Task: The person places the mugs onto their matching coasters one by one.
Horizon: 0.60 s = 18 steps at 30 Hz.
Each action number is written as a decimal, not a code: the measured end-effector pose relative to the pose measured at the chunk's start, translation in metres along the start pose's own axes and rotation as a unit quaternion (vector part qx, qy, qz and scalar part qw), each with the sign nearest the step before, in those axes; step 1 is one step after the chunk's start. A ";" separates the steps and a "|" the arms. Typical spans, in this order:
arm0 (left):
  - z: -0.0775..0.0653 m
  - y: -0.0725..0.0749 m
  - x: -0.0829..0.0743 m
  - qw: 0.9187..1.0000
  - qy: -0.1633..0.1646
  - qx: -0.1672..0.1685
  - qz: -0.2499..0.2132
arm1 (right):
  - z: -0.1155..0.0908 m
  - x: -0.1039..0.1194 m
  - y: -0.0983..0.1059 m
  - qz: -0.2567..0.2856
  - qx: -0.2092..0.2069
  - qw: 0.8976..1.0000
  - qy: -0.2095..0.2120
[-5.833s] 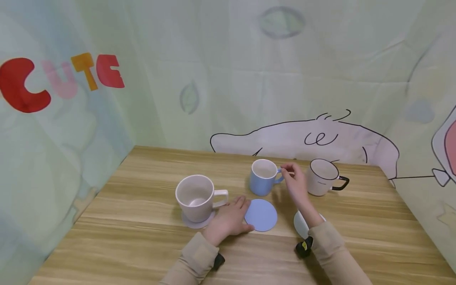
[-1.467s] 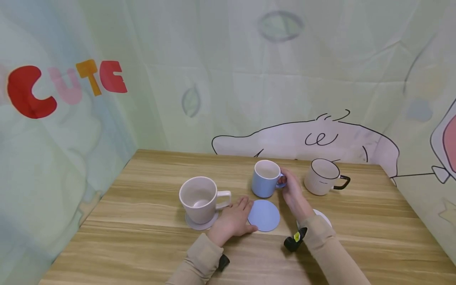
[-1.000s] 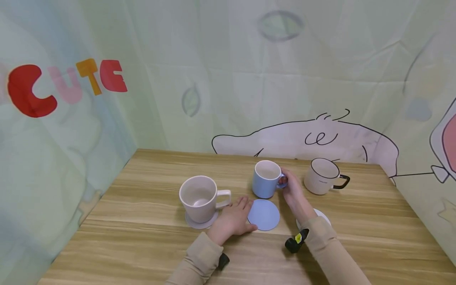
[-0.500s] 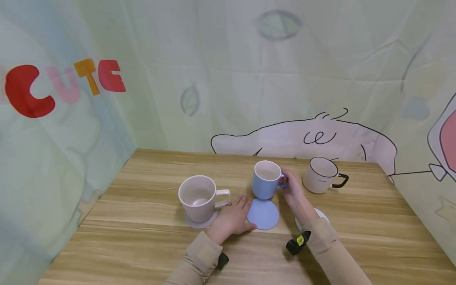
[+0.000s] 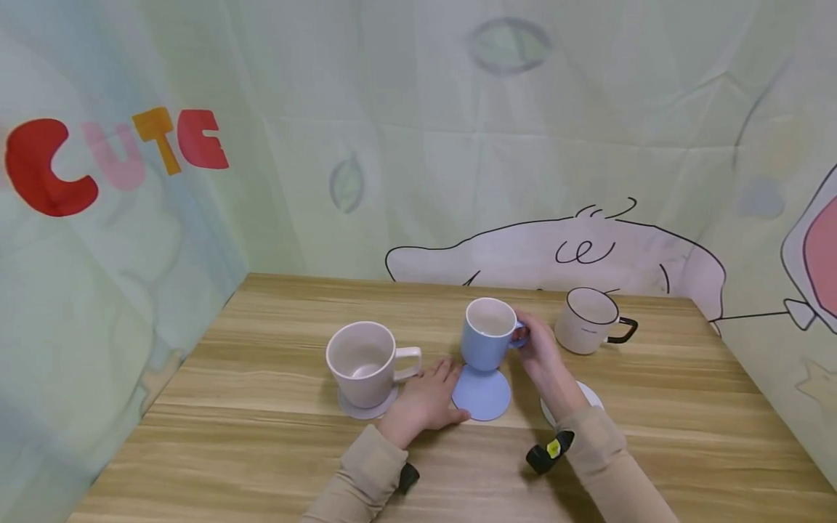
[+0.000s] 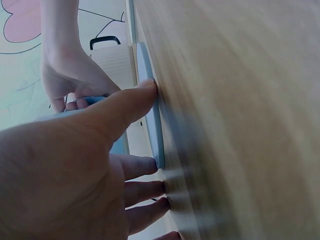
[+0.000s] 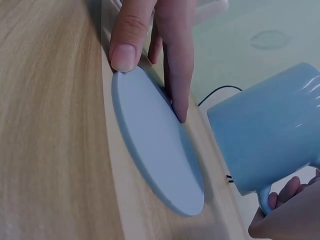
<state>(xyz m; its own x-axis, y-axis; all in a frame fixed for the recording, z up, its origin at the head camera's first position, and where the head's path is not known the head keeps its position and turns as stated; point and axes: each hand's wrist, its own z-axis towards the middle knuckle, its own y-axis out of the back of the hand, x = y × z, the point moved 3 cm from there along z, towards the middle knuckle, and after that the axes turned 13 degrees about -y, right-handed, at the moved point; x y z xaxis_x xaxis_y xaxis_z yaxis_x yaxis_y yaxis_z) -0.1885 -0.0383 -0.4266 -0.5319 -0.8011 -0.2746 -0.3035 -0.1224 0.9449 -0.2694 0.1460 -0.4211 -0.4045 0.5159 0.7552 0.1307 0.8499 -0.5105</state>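
Holding a blue mug over the edge of a blue coaster

A pale printed cloth hangs behind a wood-grain table. At the left, a large white mug stands upright on a grey coaster; at the far right stands a black-rimmed mug, off any coaster. The blue mug is between them, its base near the blue coaster's far edge and, in the right wrist view, apart from it. The right hand curls its fingers round the handle; the left hand is spread wide, thumb and finger touching the blue coaster's rim. A white coaster shows partly from behind the right forearm.

Held by the handle alone, the blue mug could tip if the grip loosened. Lowered off-centre, it might rock on the coaster's edge or nip the left fingers. A sideways jerk of the left hand could knock the large mug's handle.

The cloth reads "CUTE"; the black-rimmed mug bears small print, too tiny to read. I can make out no brand.
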 end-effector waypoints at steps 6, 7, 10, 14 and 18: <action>0.000 0.000 0.000 1.000 -0.003 -0.005 0.001 | -0.005 -0.002 0.002 -0.017 0.012 1.000 0.008; 0.000 0.000 0.000 1.000 -0.003 -0.006 0.001 | -0.005 -0.002 0.003 -0.019 0.016 1.000 0.009; 0.000 0.000 0.000 1.000 -0.003 -0.005 0.002 | -0.008 -0.004 0.004 -0.022 0.020 1.000 0.008; 0.000 0.000 0.000 1.000 -0.004 -0.004 0.002 | -0.011 -0.006 0.004 -0.015 0.018 1.000 -0.002; -0.001 0.001 0.000 1.000 -0.003 -0.003 0.002 | -0.014 -0.007 0.005 -0.008 0.015 1.000 -0.016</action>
<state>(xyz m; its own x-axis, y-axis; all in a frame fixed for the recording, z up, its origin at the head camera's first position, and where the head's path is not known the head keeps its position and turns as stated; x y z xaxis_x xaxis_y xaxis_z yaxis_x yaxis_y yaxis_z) -0.1879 -0.0386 -0.4254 -0.5380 -0.7981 -0.2713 -0.2971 -0.1217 0.9471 -0.2530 0.1486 -0.4231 -0.4346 0.4986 0.7500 0.0980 0.8540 -0.5109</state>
